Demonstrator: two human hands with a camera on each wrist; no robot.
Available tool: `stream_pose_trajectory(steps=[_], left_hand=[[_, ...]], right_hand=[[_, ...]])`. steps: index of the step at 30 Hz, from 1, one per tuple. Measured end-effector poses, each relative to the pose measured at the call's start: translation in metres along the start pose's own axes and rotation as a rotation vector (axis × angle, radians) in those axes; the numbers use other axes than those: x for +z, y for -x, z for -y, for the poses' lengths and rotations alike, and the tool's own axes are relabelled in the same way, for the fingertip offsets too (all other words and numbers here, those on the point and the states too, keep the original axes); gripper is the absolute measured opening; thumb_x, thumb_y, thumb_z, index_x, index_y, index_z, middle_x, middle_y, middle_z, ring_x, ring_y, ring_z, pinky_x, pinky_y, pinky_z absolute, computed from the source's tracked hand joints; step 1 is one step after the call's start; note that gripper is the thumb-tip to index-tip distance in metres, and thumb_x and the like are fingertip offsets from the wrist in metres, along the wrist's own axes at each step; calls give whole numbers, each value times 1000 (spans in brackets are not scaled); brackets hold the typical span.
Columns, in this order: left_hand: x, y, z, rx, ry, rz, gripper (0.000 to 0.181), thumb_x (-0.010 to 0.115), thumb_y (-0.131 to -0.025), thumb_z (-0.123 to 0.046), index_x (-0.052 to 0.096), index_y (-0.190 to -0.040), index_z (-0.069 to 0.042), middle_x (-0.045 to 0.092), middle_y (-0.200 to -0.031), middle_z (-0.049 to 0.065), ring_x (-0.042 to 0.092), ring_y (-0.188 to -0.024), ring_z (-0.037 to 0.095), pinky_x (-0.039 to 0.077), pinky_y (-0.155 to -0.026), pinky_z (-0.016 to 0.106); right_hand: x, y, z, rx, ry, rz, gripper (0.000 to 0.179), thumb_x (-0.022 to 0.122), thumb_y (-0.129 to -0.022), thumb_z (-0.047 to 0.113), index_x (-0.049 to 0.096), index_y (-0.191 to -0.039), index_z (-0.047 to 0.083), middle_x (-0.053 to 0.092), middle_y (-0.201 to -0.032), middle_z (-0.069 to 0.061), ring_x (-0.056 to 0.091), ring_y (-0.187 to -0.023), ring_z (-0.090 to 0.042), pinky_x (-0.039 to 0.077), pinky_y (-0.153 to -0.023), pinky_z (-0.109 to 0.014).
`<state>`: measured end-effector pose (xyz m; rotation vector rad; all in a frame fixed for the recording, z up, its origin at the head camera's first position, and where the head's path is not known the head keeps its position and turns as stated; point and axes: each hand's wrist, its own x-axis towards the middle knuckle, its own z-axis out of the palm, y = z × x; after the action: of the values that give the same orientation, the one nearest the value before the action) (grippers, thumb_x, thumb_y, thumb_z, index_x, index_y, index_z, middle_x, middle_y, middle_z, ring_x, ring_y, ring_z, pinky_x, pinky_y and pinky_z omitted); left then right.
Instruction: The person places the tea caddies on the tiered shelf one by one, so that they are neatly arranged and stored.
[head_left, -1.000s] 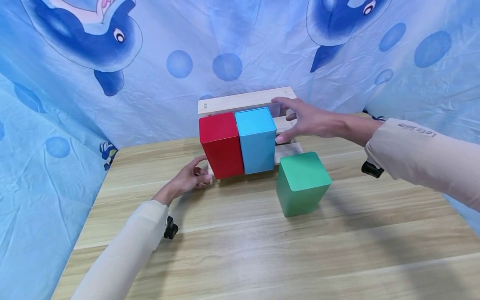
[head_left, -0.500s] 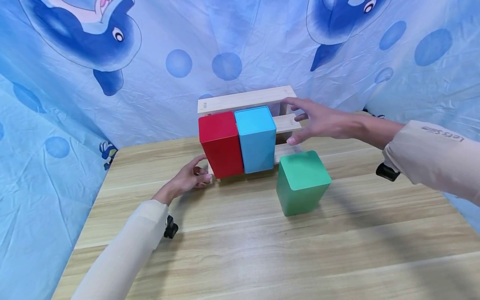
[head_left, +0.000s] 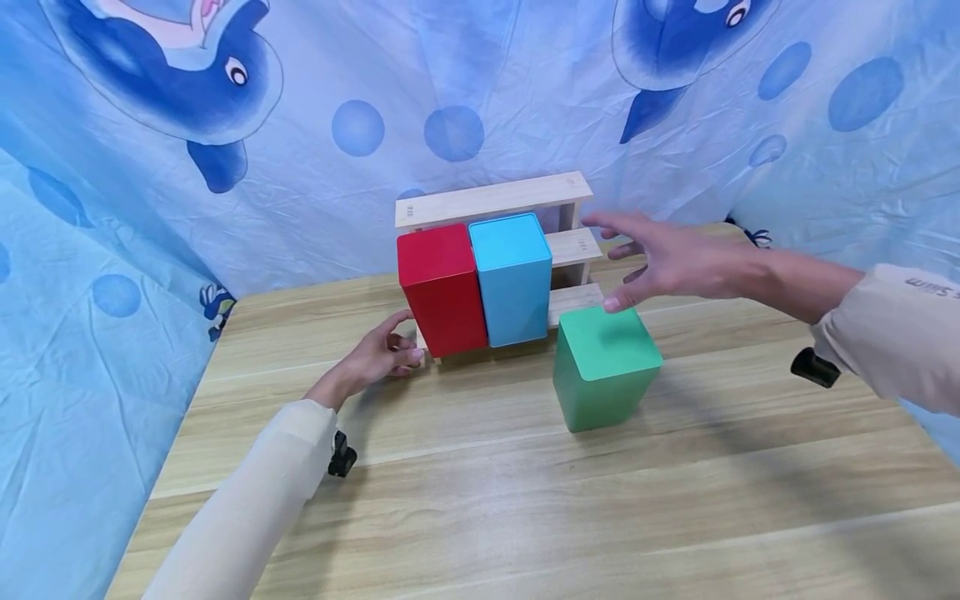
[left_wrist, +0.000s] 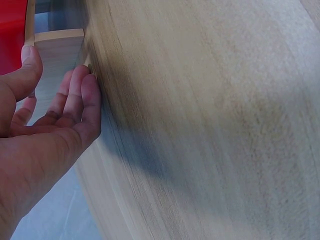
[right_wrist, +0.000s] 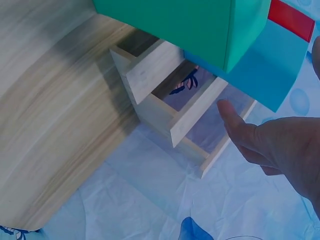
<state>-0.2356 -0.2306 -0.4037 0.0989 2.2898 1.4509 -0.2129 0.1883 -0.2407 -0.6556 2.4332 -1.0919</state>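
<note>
A pale wooden stepped rack (head_left: 491, 200) stands by the back curtain. A tall red box (head_left: 444, 287) and a light-blue box (head_left: 514, 283) stand side by side at its front, covering much of it. My left hand (head_left: 378, 350) holds the rack's lower left end, thumb at the front edge and index finger farther back; its other fingers curl loosely in the left wrist view. A green box (head_left: 607, 367) stands on the table nearer to me, slightly turned. My right hand (head_left: 667, 258) hovers behind and above it with fingers spread, holding nothing; whether the thumb touches its top I cannot tell.
The wood-grain table (head_left: 480, 500) carries all of these. A blue curtain (head_left: 510, 83) with dolphins and bubbles closes off the back and sides. In the right wrist view the rack's right-hand steps (right_wrist: 155, 72) show bare beneath the boxes.
My right hand has moved right and toward me, from beside the blue box to near the green box's top. The left hand and all three boxes have kept their places.
</note>
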Motion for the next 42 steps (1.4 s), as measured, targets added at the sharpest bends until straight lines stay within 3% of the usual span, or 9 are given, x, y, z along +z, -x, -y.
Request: stream_pose_trajectory(steps=[11,23,42], left_hand=[[1,0,2,2,0,-5,74,66,-91,-10,25,-152,-23,51,-112,21,65,-100,33,53,-87,46],[2,0,3,1,10,-6,74,65,-92,-9,25,-152,-22,51,-112,22,65,-101,34,53,-88,46],[3,3,0,-3,-1,-23,74,65,-91,-6,25,-152,-22,51,-112,21,65,-98,32,54,-83,43]], right_hand=[[12,16,-12,-48,-14,-31,99,81,-78,20,18,-154,23,17,-154,-10,29,-137,-37,41,-100,-56],[20,35,-21,-112,44,-55,98,83,-76,19,23,-153,20,20,-153,-10,33,-133,-39,42,-96,-61],[33,50,-37,-95,-20,-26,99,82,-75,17,21,-153,23,15,-153,-11,30,-133,-41,44,-93,-61]])
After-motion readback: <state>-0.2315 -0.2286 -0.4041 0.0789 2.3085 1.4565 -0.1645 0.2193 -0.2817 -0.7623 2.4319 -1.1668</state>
